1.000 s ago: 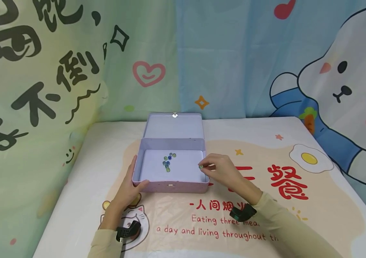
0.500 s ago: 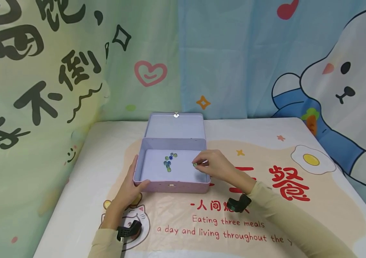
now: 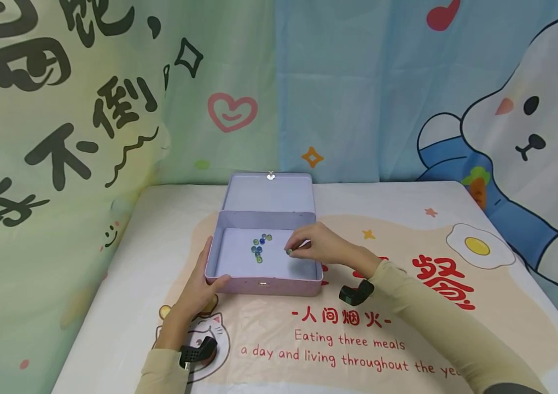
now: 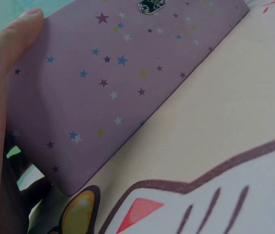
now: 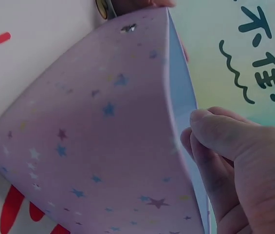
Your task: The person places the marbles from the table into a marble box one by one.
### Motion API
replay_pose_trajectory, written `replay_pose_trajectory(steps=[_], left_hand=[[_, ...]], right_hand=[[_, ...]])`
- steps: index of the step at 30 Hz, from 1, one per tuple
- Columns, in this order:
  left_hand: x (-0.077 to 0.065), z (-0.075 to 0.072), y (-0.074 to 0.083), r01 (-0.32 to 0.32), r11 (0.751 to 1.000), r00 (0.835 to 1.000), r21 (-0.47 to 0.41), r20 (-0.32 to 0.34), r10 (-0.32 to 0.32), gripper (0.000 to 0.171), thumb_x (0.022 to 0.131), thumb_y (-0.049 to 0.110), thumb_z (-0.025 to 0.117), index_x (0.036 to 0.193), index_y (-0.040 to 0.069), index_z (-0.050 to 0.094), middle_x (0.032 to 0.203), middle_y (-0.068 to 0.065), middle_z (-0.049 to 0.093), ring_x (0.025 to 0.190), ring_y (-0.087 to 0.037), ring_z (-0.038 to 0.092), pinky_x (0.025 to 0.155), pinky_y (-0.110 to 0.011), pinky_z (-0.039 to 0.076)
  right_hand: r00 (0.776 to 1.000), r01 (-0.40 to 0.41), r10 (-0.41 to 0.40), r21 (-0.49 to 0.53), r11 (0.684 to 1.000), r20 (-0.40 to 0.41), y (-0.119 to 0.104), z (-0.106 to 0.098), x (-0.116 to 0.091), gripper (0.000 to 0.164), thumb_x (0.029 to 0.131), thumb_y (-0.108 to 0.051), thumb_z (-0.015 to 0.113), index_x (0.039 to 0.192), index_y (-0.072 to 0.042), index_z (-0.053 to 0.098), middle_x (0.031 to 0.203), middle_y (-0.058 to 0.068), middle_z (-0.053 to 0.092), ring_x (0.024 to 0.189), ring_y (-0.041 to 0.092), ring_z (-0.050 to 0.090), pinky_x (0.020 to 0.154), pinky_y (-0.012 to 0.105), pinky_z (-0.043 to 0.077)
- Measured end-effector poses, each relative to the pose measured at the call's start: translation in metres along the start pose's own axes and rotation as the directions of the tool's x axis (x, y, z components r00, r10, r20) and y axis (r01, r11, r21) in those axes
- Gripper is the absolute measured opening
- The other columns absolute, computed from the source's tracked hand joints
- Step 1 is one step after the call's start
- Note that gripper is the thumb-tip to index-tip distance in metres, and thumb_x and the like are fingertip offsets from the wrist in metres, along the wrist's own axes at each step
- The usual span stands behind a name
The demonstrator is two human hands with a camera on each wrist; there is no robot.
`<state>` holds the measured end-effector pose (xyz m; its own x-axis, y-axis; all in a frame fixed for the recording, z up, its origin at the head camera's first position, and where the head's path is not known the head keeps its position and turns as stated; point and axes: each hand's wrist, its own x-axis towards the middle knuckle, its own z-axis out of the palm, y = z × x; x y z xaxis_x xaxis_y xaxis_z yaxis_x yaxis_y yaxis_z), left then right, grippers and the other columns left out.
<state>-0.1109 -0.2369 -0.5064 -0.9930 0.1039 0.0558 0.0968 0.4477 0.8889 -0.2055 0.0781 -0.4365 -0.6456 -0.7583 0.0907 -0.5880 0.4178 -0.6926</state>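
Note:
A lilac box point(image 3: 286, 286) printed with small stars lies on the table, its hinged lid point(image 3: 269, 192) tipped back. Several glass marbles point(image 3: 262, 241), blue and green, are scattered near the middle of its floor. My left hand point(image 3: 194, 293) grips the box's front left corner, thumb on the front wall and fingers along the side. Over the right half of the box, my right hand point(image 3: 322, 244) pinches a small greenish marble point(image 3: 289, 251) between thumb and fingertips. In the right wrist view, the fingers of the right hand point(image 5: 254, 161) hide that marble.
A metal clasp point(image 4: 151, 6) sits on the box's front wall. The tablecloth point(image 3: 348, 350) is printed with red lettering, a cat and a fried egg. Behind the table hangs a patterned curtain point(image 3: 328, 98).
My right hand has moved left from the box's right rim to over its floor, still pinching the marble. My left hand keeps its grip on the corner.

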Motion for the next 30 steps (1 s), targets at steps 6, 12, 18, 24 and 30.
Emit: replay_pose_trajectory(steps=[6, 12, 18, 24, 30], left_hand=[[-0.004, -0.003, 0.016, 0.009, 1.0, 1.0, -0.011, 0.02, -0.009, 0.098, 0.083, 0.022, 0.066, 0.153, 0.029, -0.002, 0.161, -0.01, 0.003, 0.145, -0.041, 0.011, 0.11, -0.064, 0.017], [-0.008, -0.006, 0.033, 0.007, 1.0, 1.0, -0.014, 0.03, -0.006, 0.098, 0.083, 0.024, 0.067, 0.154, 0.02, 0.0, 0.16, -0.015, 0.004, 0.144, -0.043, 0.013, 0.11, -0.064, 0.018], [-0.002, -0.002, 0.009, -0.003, 1.0, 1.0, -0.008, 0.015, 0.003, 0.099, 0.083, 0.022, 0.067, 0.153, 0.034, -0.002, 0.161, -0.009, 0.004, 0.145, -0.04, 0.012, 0.111, -0.064, 0.017], [0.0, 0.002, 0.001, 0.004, 1.0, 1.0, 0.008, -0.004, -0.004, 0.097, 0.083, 0.03, 0.067, 0.149, 0.045, -0.002, 0.162, -0.003, 0.004, 0.146, -0.038, 0.012, 0.11, -0.064, 0.018], [-0.001, 0.002, 0.002, 0.01, 1.0, 1.0, 0.012, -0.009, -0.01, 0.096, 0.083, 0.03, 0.066, 0.15, 0.044, -0.002, 0.162, -0.003, 0.004, 0.146, -0.039, 0.013, 0.109, -0.065, 0.019]], right_hand=[[0.999, -0.04, 0.04, 0.002, 0.999, 0.008, 0.002, -0.001, 0.009, 0.016, 0.083, -0.012, 0.072, 0.098, -0.007, 0.074, 0.097, 0.0, 0.07, 0.091, 0.012, 0.068, 0.077, 0.02, 0.055], [0.999, -0.054, 0.054, -0.007, 0.998, 0.007, 0.007, -0.001, 0.018, 0.014, 0.084, -0.013, 0.071, 0.098, -0.009, 0.074, 0.097, -0.001, 0.07, 0.092, 0.011, 0.067, 0.078, 0.019, 0.054], [0.997, -0.065, 0.065, 0.014, 0.998, 0.032, 0.009, -0.004, 0.024, 0.016, 0.085, -0.013, 0.071, 0.099, -0.008, 0.074, 0.098, -0.001, 0.07, 0.092, 0.01, 0.067, 0.08, 0.021, 0.054], [0.994, -0.102, 0.1, 0.052, 0.993, 0.047, 0.008, -0.007, 0.03, 0.019, 0.085, -0.014, 0.071, 0.102, -0.007, 0.073, 0.1, 0.0, 0.071, 0.094, 0.011, 0.067, 0.084, 0.024, 0.054], [0.991, -0.119, 0.115, 0.06, 0.991, 0.063, 0.008, -0.006, 0.038, 0.018, 0.085, -0.016, 0.071, 0.102, -0.01, 0.072, 0.1, -0.001, 0.071, 0.094, 0.009, 0.066, 0.086, 0.024, 0.053]])
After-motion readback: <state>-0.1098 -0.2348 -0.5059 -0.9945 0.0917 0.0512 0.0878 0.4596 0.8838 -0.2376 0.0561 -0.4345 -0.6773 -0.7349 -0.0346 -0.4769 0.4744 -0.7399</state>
